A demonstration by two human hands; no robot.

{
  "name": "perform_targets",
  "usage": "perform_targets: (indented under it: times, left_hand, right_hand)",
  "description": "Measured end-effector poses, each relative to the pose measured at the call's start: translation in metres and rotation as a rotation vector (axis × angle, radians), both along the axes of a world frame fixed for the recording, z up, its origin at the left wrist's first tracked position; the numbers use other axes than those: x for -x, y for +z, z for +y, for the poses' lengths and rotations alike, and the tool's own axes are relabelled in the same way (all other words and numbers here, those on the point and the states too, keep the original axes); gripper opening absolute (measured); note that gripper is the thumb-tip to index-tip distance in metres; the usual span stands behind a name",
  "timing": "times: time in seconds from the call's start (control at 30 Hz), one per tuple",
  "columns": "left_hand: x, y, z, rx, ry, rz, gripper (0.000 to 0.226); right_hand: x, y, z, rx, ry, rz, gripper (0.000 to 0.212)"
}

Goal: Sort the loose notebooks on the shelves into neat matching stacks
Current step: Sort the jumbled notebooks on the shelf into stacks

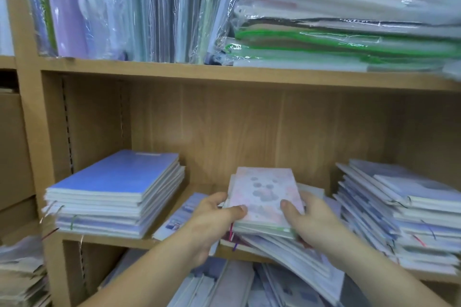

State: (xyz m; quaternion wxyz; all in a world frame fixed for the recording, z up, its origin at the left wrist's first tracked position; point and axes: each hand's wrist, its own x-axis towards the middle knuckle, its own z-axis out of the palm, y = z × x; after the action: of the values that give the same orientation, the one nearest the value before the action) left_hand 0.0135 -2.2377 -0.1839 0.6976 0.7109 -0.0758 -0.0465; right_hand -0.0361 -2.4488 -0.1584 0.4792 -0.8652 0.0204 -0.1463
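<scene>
A small stack of pink patterned notebooks [264, 194] sits at the middle of the wooden shelf [104, 238], on top of a slanting loose pile [287, 257]. My left hand [214, 222] grips the stack's left edge, thumb on the top cover. On the right edge my right hand [309, 219] grips the same stack, thumb also on the cover. A neat stack of blue notebooks [117, 192] lies at the shelf's left. An uneven pale blue stack [404, 212] stands at the right.
The shelf above [224, 75] holds upright plastic-wrapped folders [129, 7] and a leaning pile of wrapped green-edged pads [349, 32]. More loose notebooks [237, 286] fill the shelf below. Cardboard boxes [12, 147] sit in the left bay.
</scene>
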Motion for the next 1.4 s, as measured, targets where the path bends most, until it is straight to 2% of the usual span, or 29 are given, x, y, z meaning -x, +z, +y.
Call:
perform_targets:
  times: [0.03,0.07,0.17,0.3,0.37,0.43,0.53,0.63,0.73,0.77,0.83,0.87,0.93,0.97,1.03,1.07,1.1,1.13,1.17,1.2,1.27,1.3,1.4]
  left_hand:
    - [0.0,-0.004,0.001,-0.014,-0.001,-0.013,0.097]
    - [0.005,-0.004,0.003,-0.017,-0.012,-0.028,0.088]
    - [0.028,-0.003,0.011,-0.022,-0.042,-0.111,0.032]
    - [0.061,0.009,0.024,-0.051,-0.007,-0.274,0.038]
    - [0.07,0.01,0.023,-0.06,0.005,-0.358,0.039]
    - [0.077,0.011,0.015,-0.058,0.017,-0.406,0.038]
    - [0.079,0.022,-0.015,0.025,-0.059,-0.353,0.036]
    - [0.078,0.034,-0.067,0.062,-0.101,-0.371,0.027]
    - [0.078,0.051,-0.126,0.046,-0.152,-0.394,0.019]
    - [0.074,0.057,-0.145,0.052,-0.168,-0.378,0.017]
    - [0.064,0.071,-0.18,0.062,-0.173,-0.362,0.015]
    - [0.058,0.078,-0.197,0.06,-0.172,-0.367,0.016]
    - [0.042,0.085,-0.229,0.084,-0.143,-0.377,0.014]
    - [0.035,0.087,-0.245,0.083,-0.108,-0.39,0.014]
    - [0.022,0.082,-0.27,-0.024,-0.064,-0.396,0.029]
    - [0.017,0.079,-0.28,-0.103,-0.071,-0.379,0.055]
    - [0.016,0.075,-0.284,-0.179,-0.099,-0.343,0.077]
    - [0.011,0.07,-0.286,-0.223,-0.138,-0.301,0.087]
    - [0.01,0.068,-0.284,-0.232,-0.188,-0.271,0.084]
    - [0.01,0.067,-0.276,-0.217,-0.251,-0.25,0.071]
    - [0.015,0.068,-0.257,-0.173,-0.324,-0.256,0.031]
    - [0.015,0.068,-0.249,-0.16,-0.342,-0.28,0.021]
    - [0.032,0.07,-0.227,-0.177,-0.377,-0.321,0.039]
  right_hand:
    - [0.003,-0.001,0.001,0.019,-0.011,-0.033,0.021]
    - [0.007,-0.001,0.003,-0.002,-0.01,-0.061,0.021]
    - [0.016,-0.005,0.01,-0.211,0.082,-0.119,0.019]
    - [0.028,-0.004,0.03,-0.238,0.174,-0.202,0.037]
    - [0.032,0.0,0.034,-0.209,0.167,-0.243,0.039]
    - [0.039,0.01,0.027,-0.166,0.146,-0.269,0.034]
    - [0.055,0.03,-0.004,-0.092,0.09,-0.33,0.023]
    - [0.07,0.043,-0.052,0.025,-0.069,-0.37,0.012]
    - [0.076,0.055,-0.107,0.098,-0.213,-0.322,0.025]
    - [0.074,0.058,-0.126,0.1,-0.256,-0.298,0.036]
    - [0.068,0.067,-0.158,0.046,-0.325,-0.235,0.073]
    - [0.064,0.074,-0.17,0.0,-0.349,-0.224,0.085]
    - [0.056,0.085,-0.192,-0.029,-0.384,-0.213,0.095]
    - [0.054,0.086,-0.201,0.068,-0.393,-0.196,0.094]
    - [0.059,0.085,-0.21,0.523,-0.489,-0.238,0.077]
    - [0.062,0.08,-0.212,0.769,-0.528,-0.314,0.068]
    - [0.065,0.074,-0.21,0.925,-0.479,-0.365,0.063]
    - [0.067,0.068,-0.208,0.986,-0.404,-0.346,0.061]
    - [0.065,0.061,-0.208,1.012,-0.339,-0.295,0.059]
    - [0.063,0.054,-0.208,1.047,-0.297,-0.216,0.058]
    - [0.055,0.04,-0.211,1.108,-0.306,-0.192,0.063]
    - [0.052,0.036,-0.212,1.119,-0.336,-0.175,0.068]
    - [0.044,0.029,-0.204,1.114,-0.467,-0.157,0.071]
